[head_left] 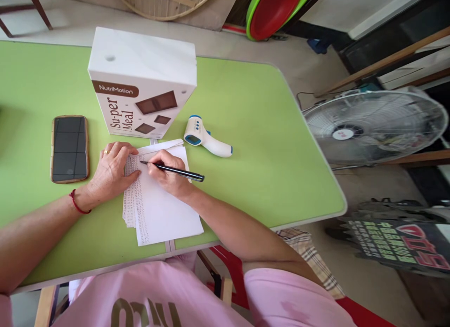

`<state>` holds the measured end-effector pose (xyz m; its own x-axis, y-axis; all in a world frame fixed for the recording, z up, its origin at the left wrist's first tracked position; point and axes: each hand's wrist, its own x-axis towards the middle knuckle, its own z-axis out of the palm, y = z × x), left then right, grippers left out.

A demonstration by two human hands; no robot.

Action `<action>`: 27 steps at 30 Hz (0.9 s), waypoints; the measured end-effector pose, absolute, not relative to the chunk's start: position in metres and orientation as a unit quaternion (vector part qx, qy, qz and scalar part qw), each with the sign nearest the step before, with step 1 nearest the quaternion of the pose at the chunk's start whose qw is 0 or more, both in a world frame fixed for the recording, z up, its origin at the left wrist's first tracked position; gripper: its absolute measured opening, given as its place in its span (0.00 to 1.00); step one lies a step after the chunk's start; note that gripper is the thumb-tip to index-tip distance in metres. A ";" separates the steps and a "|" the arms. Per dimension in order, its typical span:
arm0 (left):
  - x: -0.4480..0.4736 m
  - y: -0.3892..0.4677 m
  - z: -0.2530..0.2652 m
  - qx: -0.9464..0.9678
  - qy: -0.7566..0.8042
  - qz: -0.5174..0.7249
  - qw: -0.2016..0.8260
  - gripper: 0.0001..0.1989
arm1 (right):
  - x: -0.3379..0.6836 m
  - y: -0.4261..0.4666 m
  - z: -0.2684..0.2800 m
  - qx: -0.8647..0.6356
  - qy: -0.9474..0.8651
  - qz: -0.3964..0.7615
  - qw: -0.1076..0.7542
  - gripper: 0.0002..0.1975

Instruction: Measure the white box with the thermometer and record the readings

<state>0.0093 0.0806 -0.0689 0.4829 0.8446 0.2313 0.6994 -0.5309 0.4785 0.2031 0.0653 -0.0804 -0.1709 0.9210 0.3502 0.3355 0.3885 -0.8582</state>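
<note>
Gripping the pen, right hand fingers clamp it; left hand flat, fingers spread on papers

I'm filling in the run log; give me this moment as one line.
right hand: holds pen, tip on paper sheets | left hand: flat on the sheets | nearby: phone, box, thermometer

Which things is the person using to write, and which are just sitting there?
In use: pen in right hand; paper held flat by left hand.

Just lying about: phone, box, thermometer, fan.
</note>
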 end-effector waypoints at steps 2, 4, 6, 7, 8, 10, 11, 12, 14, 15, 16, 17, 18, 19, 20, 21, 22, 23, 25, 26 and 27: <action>0.009 0.080 -0.068 0.847 0.454 0.226 0.161 0.17 | 0.203 0.065 -0.081 -0.455 -0.696 0.315 0.457 0.08; 0.009 0.080 -0.067 0.847 0.453 0.226 0.161 0.17 | 0.203 0.065 -0.080 -0.461 -0.695 0.318 0.451 0.08; 0.009 0.081 -0.067 0.848 0.453 0.223 0.162 0.17 | 0.203 0.065 -0.080 -0.468 -0.695 0.321 0.443 0.08; 0.009 0.081 -0.067 0.848 0.454 0.223 0.162 0.17 | 0.202 0.065 -0.080 -0.468 -0.695 0.322 0.441 0.08; 0.009 0.081 -0.068 0.848 0.454 0.224 0.161 0.17 | 0.202 0.065 -0.080 -0.468 -0.695 0.321 0.441 0.08; 0.010 0.081 -0.068 0.847 0.454 0.226 0.158 0.17 | 0.202 0.065 -0.080 -0.468 -0.696 0.317 0.443 0.08; 0.010 0.081 -0.068 0.847 0.454 0.227 0.158 0.17 | 0.202 0.066 -0.080 -0.467 -0.696 0.315 0.444 0.08; 0.010 0.081 -0.068 0.846 0.455 0.228 0.158 0.17 | 0.202 0.066 -0.080 -0.467 -0.697 0.313 0.444 0.08; 0.010 0.081 -0.068 0.846 0.454 0.229 0.160 0.18 | 0.202 0.066 -0.080 -0.467 -0.699 0.310 0.444 0.08; 0.010 0.081 -0.068 0.846 0.454 0.229 0.161 0.18 | 0.202 0.066 -0.080 -0.466 -0.700 0.308 0.445 0.07; 0.009 0.081 -0.068 0.847 0.453 0.229 0.161 0.18 | 0.202 0.066 -0.081 -0.464 -0.700 0.307 0.447 0.07; 0.009 0.081 -0.068 0.847 0.452 0.229 0.161 0.18 | 0.202 0.066 -0.081 -0.462 -0.701 0.306 0.449 0.07; 0.009 0.081 -0.068 0.848 0.451 0.228 0.160 0.18 | 0.202 0.066 -0.081 -0.460 -0.701 0.305 0.451 0.07; 0.009 0.081 -0.068 0.849 0.450 0.228 0.159 0.17 | 0.202 0.066 -0.082 -0.458 -0.701 0.305 0.454 0.07; 0.009 0.081 -0.068 0.849 0.450 0.227 0.159 0.17 | 0.202 0.066 -0.082 -0.458 -0.699 0.304 0.457 0.07; 0.008 0.081 -0.068 0.849 0.450 0.225 0.160 0.17 | 0.202 0.066 -0.082 -0.460 -0.696 0.302 0.460 0.07; 0.008 0.081 -0.068 0.849 0.450 0.224 0.161 0.17 | 0.202 0.066 -0.082 -0.463 -0.693 0.301 0.463 0.08; 0.008 0.081 -0.068 0.849 0.451 0.222 0.163 0.17 | 0.202 0.066 -0.082 -0.466 -0.691 0.298 0.466 0.08; 0.008 0.080 -0.067 0.848 0.453 0.222 0.164 0.17 | 0.202 0.066 -0.081 -0.472 -0.689 0.295 0.464 0.08; 0.008 0.080 -0.067 0.848 0.453 0.222 0.164 0.17 | 0.202 0.066 -0.081 -0.473 -0.691 0.295 0.461 0.07; 0.008 0.080 -0.067 0.847 0.454 0.222 0.164 0.17 | 0.202 0.066 -0.081 -0.474 -0.693 0.295 0.457 0.07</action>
